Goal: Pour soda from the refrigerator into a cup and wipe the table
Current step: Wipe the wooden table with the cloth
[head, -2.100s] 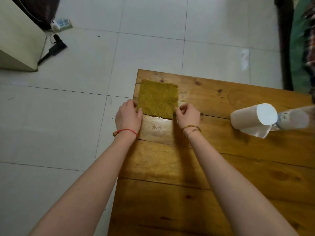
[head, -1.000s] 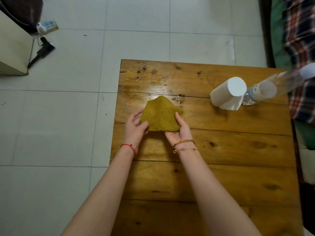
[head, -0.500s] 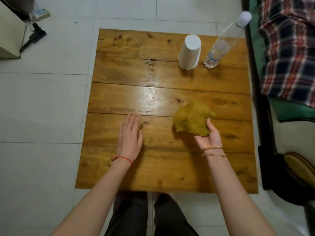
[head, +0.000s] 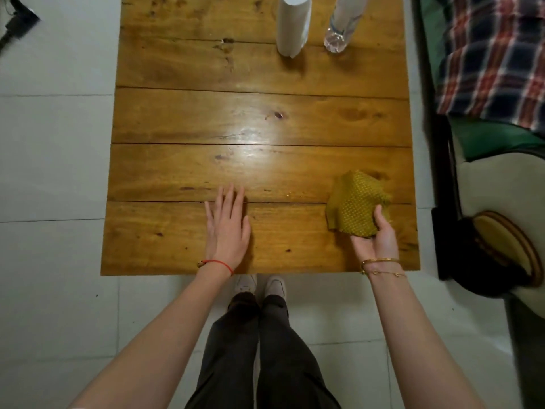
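A yellow-green woven cloth (head: 355,202) is bunched in my right hand (head: 376,240) at the near right corner of the wooden plank table (head: 250,119); the thumb presses its near edge. My left hand (head: 227,228) lies flat, palm down, fingers together, on the near plank left of centre, holding nothing. At the far edge stand a white roll of paper (head: 293,23) and, to its right, a clear plastic bottle (head: 343,25), both cut off by the frame's top. No cup is in view.
White tiled floor surrounds the table. A sofa with a plaid blanket (head: 495,57) and a green cushion (head: 489,140) runs along the right side, a round woven object (head: 501,249) below it. A black plug (head: 17,23) lies far left. My legs stand at the near edge.
The cloth was lifted from the far left corner with both hands. My right hand carried it to the near right corner; my left hand let go and rests flat. The view tilted down.
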`<state>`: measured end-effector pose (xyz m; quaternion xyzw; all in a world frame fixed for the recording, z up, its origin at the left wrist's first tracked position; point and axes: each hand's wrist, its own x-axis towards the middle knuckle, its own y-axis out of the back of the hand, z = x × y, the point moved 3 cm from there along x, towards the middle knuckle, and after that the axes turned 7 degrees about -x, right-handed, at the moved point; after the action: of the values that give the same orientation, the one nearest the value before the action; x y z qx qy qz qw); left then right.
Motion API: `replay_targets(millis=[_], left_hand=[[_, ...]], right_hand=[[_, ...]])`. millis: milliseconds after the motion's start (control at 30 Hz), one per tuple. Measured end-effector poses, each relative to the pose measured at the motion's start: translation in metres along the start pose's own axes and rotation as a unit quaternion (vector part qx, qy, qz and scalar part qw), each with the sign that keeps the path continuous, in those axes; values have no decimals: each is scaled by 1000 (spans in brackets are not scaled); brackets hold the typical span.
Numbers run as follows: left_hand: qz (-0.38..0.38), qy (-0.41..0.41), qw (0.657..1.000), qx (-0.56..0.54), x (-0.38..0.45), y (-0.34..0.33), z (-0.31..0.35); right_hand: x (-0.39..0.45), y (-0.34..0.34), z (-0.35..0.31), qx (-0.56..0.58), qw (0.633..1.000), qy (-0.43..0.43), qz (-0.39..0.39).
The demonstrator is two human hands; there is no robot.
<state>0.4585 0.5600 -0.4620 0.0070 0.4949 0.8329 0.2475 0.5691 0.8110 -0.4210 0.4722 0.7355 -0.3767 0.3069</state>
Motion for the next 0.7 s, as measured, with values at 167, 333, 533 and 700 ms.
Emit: replay_targets(millis=[167, 333, 533, 700], left_hand=[[-6, -13, 1000, 7, -8, -14, 4], [-14, -15, 999, 29, -15, -23, 2], [-27, -19, 998, 44, -17, -35, -2], [-18, -28, 998, 56, -16, -39, -8]], right_hand=[[-11, 17, 11, -14, 999, 44, 26], [-31, 31, 12, -134, 973, 162, 91], [-34, 25, 46, -401, 868, 293, 23], [-28, 19, 98, -555, 771, 311, -27]])
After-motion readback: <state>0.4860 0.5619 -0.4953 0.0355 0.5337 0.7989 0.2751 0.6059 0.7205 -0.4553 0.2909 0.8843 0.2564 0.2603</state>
